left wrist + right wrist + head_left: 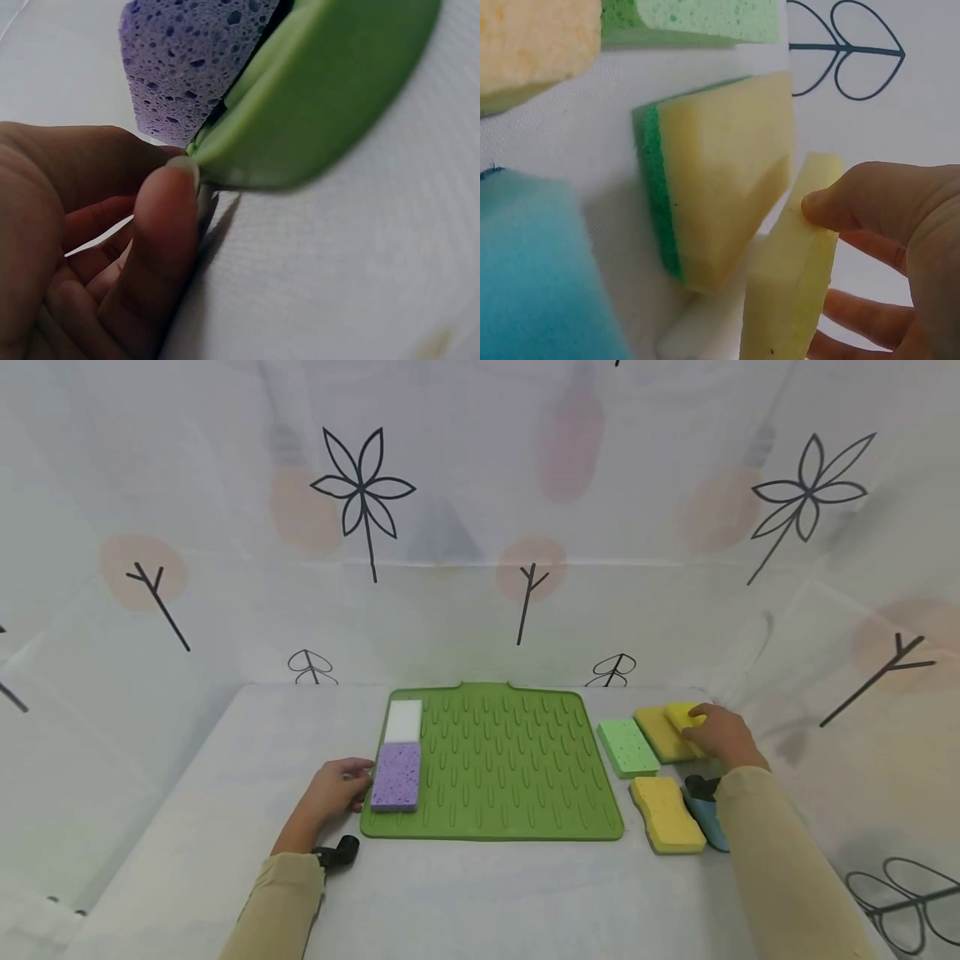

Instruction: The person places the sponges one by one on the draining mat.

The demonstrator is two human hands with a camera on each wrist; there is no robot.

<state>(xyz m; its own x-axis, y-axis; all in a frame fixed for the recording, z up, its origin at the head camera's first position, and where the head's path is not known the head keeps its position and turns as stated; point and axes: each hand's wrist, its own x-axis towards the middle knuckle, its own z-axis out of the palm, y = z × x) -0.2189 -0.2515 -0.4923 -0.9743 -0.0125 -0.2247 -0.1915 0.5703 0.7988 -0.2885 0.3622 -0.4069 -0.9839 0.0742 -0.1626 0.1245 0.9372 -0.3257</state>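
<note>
A purple sponge [396,777] and a white sponge [403,721] lie end to end along the left side of a green ridged mat [510,760]. My left hand [339,793] is at the mat's left edge beside the purple sponge; in the left wrist view its thumb and forefinger pinch the rim of the mat [322,112]. Over at the right, my right hand [723,737] holds a thin yellow sponge [791,277] between thumb and fingers, tilted up. Close beside it is a yellow scrub sponge [727,165] with a green scouring layer.
Right of the mat lie a light green sponge [628,747], a yellow sponge with curved sides [667,817] and a blue sponge [705,818] partly hidden by my right forearm. A patterned white cloth [465,610] hangs behind the table.
</note>
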